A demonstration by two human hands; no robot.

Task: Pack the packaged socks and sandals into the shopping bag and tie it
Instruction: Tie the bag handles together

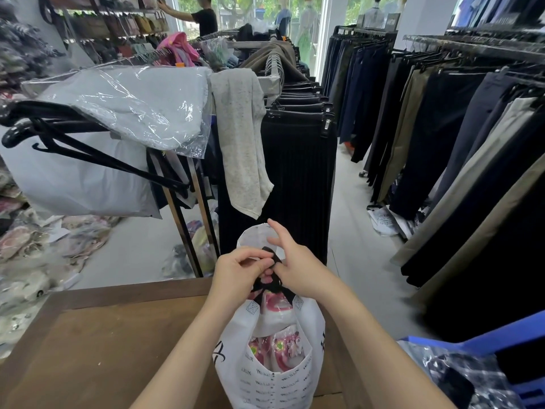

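On the counter (103, 335) stands the white shopping bag (274, 370), pink packaged goods inside, its soft, light black handles (272, 283) pinched above it by the left hand (239, 276) and right hand (298, 270), best gripped near the ends for knotting.

A clothing shop. Long rails of dark trousers (298, 107) on clip hangers from 12 to 3 o'clock; shelves of handbags (124, 25) on the wall at 11; dressed mannequins (284, 16) before the bright window at 12; bagged stock (124, 104) draped over a rack at 10; a wooden desk (103, 335) at 6.
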